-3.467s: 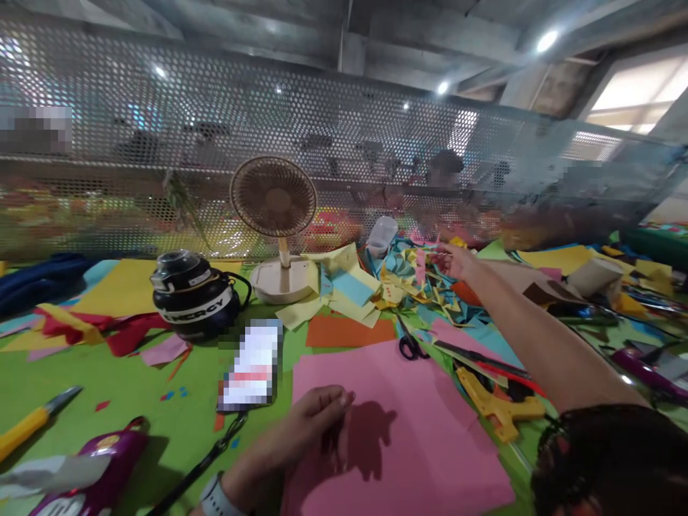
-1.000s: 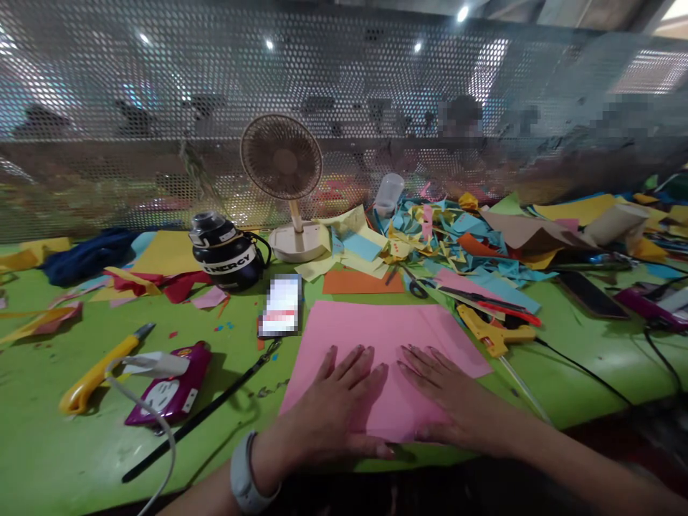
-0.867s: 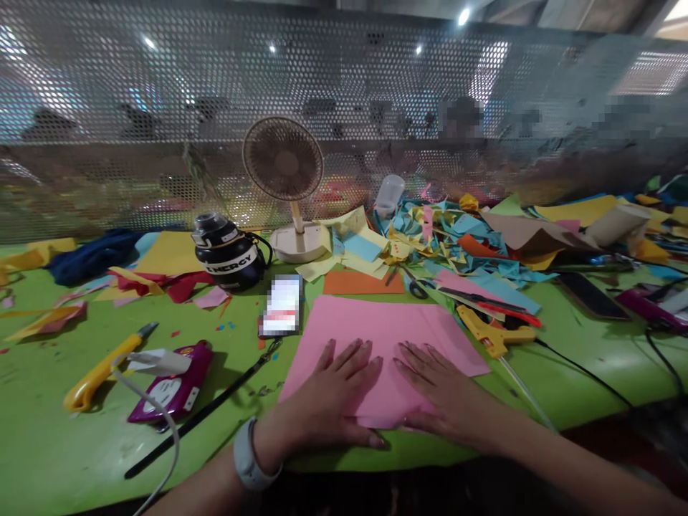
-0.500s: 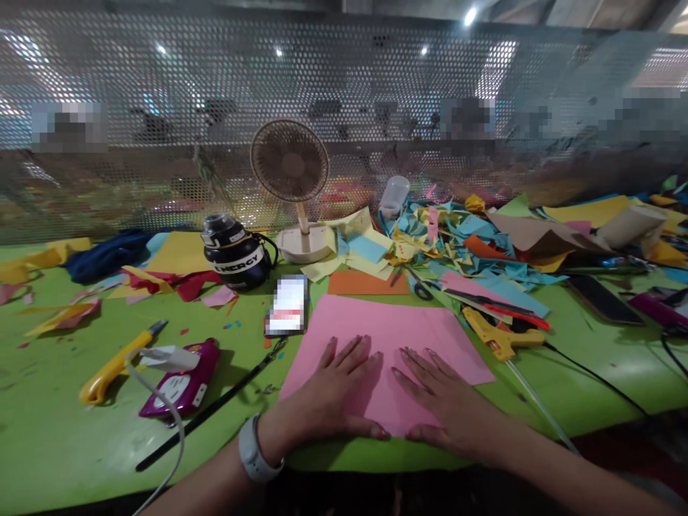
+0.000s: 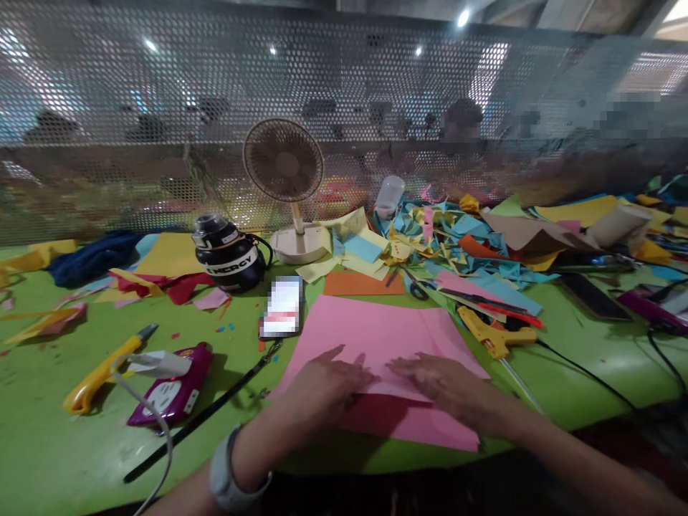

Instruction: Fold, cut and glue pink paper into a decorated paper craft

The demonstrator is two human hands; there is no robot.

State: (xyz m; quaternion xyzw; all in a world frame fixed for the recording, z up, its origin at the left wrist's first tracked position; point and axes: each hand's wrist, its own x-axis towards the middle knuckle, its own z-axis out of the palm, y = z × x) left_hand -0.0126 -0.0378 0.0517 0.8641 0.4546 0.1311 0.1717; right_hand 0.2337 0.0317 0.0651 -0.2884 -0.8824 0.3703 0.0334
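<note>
Pink paper (image 5: 370,326) lies in front of me on the green table. Below its near edge a second pink layer (image 5: 413,423) shows, jutting toward me; whether it is a separate sheet or a fold I cannot tell. My left hand (image 5: 327,383) rests over the left part of the near edge, fingers stretched and pointing inward. Opposite it, my right hand (image 5: 441,383) lies over the right part, its fingers also extended inward. The fingertips of both hands come close together without touching. Both thumbs are hidden. A pale watch (image 5: 228,469) is on my left wrist.
A phone (image 5: 281,308), black strap (image 5: 198,416), purple device (image 5: 180,387) and yellow cutter (image 5: 102,373) lie leftward. A yellow glue gun (image 5: 494,333) and scissors (image 5: 416,285) lie rightward. Behind stand a bottle (image 5: 231,258), a fan (image 5: 284,161) and heaped paper scraps (image 5: 446,229).
My hands have turned inward from lying flat with fingers pointing away. The upper pink layer's near edge has shifted away from me, exposing the pink layer beneath. The view has shifted slightly.
</note>
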